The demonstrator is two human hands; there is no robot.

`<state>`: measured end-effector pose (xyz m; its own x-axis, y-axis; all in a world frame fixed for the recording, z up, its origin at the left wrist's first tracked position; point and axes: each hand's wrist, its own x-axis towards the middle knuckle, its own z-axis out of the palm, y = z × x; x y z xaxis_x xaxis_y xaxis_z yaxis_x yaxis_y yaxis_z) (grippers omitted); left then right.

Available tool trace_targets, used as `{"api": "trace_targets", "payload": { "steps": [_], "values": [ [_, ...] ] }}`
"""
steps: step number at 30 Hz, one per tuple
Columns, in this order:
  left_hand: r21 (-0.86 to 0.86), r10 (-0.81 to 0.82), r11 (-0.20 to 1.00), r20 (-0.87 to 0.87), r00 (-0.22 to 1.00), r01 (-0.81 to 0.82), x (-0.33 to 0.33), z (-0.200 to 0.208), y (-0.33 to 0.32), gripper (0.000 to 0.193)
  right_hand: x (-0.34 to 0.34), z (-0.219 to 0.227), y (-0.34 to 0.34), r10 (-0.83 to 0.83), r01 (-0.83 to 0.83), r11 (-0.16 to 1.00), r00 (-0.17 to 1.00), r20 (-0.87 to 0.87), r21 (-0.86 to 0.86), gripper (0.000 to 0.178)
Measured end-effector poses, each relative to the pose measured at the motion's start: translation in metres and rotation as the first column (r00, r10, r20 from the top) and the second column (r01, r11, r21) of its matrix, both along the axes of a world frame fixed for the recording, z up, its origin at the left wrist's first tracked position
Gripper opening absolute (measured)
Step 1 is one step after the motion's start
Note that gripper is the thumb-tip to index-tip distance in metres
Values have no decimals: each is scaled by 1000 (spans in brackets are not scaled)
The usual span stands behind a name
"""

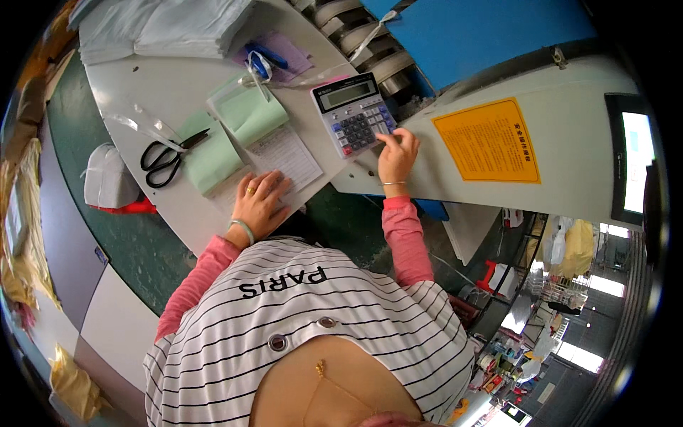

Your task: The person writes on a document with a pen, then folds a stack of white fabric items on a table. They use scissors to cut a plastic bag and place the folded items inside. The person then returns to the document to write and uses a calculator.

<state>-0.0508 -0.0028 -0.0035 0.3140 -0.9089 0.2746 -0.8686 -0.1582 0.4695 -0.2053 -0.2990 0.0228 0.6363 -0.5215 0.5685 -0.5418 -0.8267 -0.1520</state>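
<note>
My left hand (261, 203) lies flat with its fingers out, on the lower edge of an open paper pad with green sheets folded back (250, 112). A white form page with handwriting (284, 158) shows just beyond its fingertips. Over at the right, my right hand (398, 154) has its index finger stretched onto the keys of a grey desk calculator (353, 117); the other fingers are curled and hold nothing that I can see. Black-handled scissors (165, 158) rest on the green sheets, left of my left hand.
Stacked white plastic bags (163, 28) fill the table's far left. A blue tool (262, 60) lies on purple paper beyond the pad. Right of the calculator stands a pale machine panel with an orange notice (488, 141) and a screen (635, 156). A white-covered stool (110, 178) is at left.
</note>
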Motion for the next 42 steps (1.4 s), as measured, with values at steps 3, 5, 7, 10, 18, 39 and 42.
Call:
{"api": "trace_targets", "payload": {
  "steps": [3,5,7,10,18,39,42],
  "values": [
    [0,5,1000,-8,1000,-5,0,-2,0,59,3,-2,0,-75,77,997,996,-50,32,24],
    [9,9,1000,-11,1000,-9,0,-2,0,60,10,3,-8,-34,36,998,999,-30,57,28],
    [13,13,1000,-10,1000,-13,0,-2,1,60,19,5,-8,6,-7,998,1000,9,70,29],
    [25,9,1000,0,1000,-9,0,-2,1,61,35,12,-3,41,-44,997,998,47,69,31],
    [19,9,1000,-7,1000,-9,1,-3,1,59,40,14,-9,39,-39,999,999,-7,-11,27],
    [32,-6,999,-13,1000,7,2,2,2,60,29,6,36,148,-148,989,989,-28,13,21],
    [34,-4,999,-8,1000,4,2,-1,2,61,23,11,25,172,-174,984,984,46,37,24]
  ]
}}
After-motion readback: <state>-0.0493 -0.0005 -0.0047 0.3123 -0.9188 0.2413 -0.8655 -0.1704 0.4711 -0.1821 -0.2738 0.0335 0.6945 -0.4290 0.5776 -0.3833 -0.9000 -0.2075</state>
